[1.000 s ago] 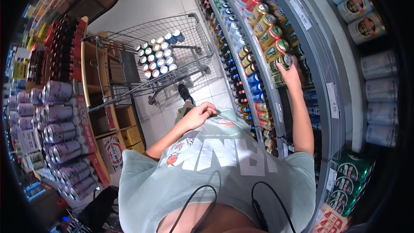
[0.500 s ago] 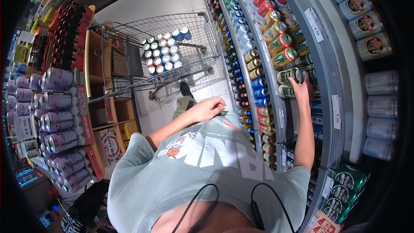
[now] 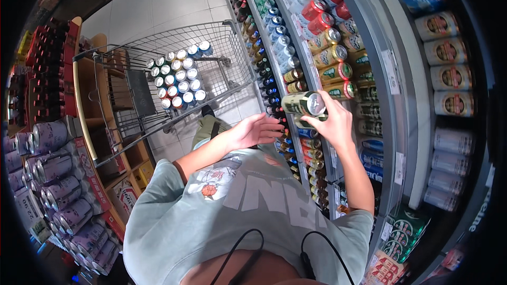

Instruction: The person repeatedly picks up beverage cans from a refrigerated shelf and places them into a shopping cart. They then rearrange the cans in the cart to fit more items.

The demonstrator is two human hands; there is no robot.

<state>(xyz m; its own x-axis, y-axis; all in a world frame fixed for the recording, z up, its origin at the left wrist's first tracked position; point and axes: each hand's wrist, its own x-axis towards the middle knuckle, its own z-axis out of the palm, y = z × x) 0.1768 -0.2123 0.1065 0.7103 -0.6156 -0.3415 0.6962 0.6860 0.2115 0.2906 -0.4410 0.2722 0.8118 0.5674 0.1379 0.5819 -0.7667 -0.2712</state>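
Note:
A dark green and pale gold drink can (image 3: 300, 103) lies sideways in my right hand (image 3: 334, 121), held out in front of the shelf with its top toward my palm. Just beneath it shows part of another can; whether my fingers also hold that one I cannot tell. My left hand (image 3: 256, 131) is empty, its fingers stretched toward the held can but apart from it. Ahead to the left stands a wire shopping cart (image 3: 141, 92) with several drink cans (image 3: 182, 75) upright in a block inside.
Along my right run shelves with rows of gold cans (image 3: 330, 55), red cans (image 3: 320, 22) and bottles, edged by a grey shelf rail (image 3: 364, 16). On the left, stacked purple-white cans (image 3: 55, 166) stand beside a wooden rack (image 3: 84, 89). Tiled floor (image 3: 158, 0) extends beyond the cart.
My right hand has drawn the green can out from the shelf and moved it left, toward my body's middle. My left hand has opened and turned toward it. The view has shifted slightly.

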